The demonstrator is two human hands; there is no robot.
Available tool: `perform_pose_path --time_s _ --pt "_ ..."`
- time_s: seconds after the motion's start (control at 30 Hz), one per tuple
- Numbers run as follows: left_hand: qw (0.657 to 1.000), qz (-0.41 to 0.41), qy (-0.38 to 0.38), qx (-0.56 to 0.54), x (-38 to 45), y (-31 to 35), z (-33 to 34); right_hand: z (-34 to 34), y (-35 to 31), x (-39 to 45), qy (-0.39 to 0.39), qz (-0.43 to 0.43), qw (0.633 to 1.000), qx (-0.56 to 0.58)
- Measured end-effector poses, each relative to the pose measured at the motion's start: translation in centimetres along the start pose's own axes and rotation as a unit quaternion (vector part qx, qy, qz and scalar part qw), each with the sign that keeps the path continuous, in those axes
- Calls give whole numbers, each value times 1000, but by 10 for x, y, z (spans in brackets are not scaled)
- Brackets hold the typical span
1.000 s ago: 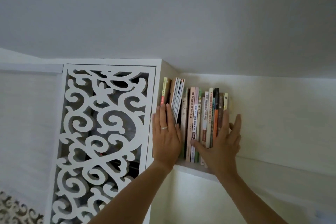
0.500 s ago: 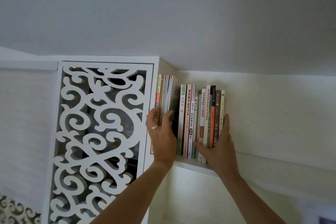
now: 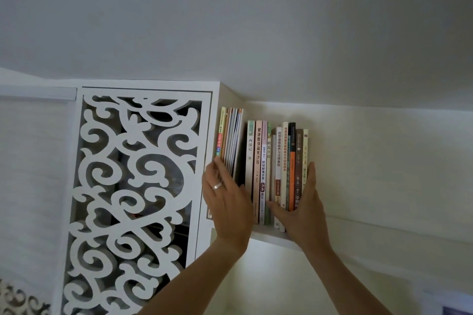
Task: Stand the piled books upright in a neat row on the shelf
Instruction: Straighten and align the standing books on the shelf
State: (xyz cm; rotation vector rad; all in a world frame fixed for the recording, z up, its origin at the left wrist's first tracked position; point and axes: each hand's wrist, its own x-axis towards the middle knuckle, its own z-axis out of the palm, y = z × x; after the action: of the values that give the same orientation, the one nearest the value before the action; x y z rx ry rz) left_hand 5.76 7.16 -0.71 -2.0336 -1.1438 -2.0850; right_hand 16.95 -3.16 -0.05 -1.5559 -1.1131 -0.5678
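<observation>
A row of upright books [image 3: 277,161] stands on a high white shelf [image 3: 271,236] near the ceiling. At the row's left end a bunch of thin books [image 3: 231,139] leans slightly against the cabinet side. My left hand [image 3: 226,199], wearing a ring, lies flat against the spines of that thin bunch. My right hand [image 3: 302,210] presses flat on the right end of the row, fingers up along the last book and thumb across the lower spines. A narrow dark gap shows between the thin bunch and the taller books.
A white cabinet with a carved scroll-pattern door [image 3: 133,199] stands directly left of the shelf. The grey ceiling [image 3: 256,20] slopes close above the books. Pale wall [image 3: 384,161] runs to the right of the row.
The leaning books have been pushed upright and together. My left hand slid left onto the thin bunch; my right hand closed in against the row's right end.
</observation>
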Motion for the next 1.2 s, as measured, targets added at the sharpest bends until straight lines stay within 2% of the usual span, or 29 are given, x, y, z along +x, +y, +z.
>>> perform_pose_path --time_s 0.1,0.23,0.3,0.37,0.5,0.6,0.67,0.73,0.97,1.03,1.13,1.2 --pt "999 -4 -32 25 -5 4 3 0 0 0 2 -7 1000 -8" --pt "992 119 -23 38 -28 4 8 1 0 1 4 -11 1000 -13" --pt "991 135 -19 -9 -27 9 4 0 -1 1 3 -10 1000 -9" --pt "992 90 -38 -83 -20 22 -2 0 -2 1 12 -14 1000 -5" --pt "983 5 -141 -117 -9 49 2 0 -4 -1 15 -43 999 1" --pt "935 -113 -229 -247 3 44 13 -2 0 0 9 -29 999 13" --pt "903 -146 -277 -296 10 35 16 -4 2 1 0 -15 1000 23" --pt "897 -133 -287 -308 11 30 15 -5 2 4 -9 -15 1000 23" --pt "932 -55 -211 -289 8 31 10 -21 12 18 -54 -76 995 -33" --pt "918 -19 -230 -323 9 17 16 -30 19 19 -82 -86 992 -42" --pt "872 -2 -278 -402 10 4 26 -35 24 15 -86 -81 992 -44" --pt "866 8 -272 -420 8 1 31 -34 24 12 -75 -72 994 -26"
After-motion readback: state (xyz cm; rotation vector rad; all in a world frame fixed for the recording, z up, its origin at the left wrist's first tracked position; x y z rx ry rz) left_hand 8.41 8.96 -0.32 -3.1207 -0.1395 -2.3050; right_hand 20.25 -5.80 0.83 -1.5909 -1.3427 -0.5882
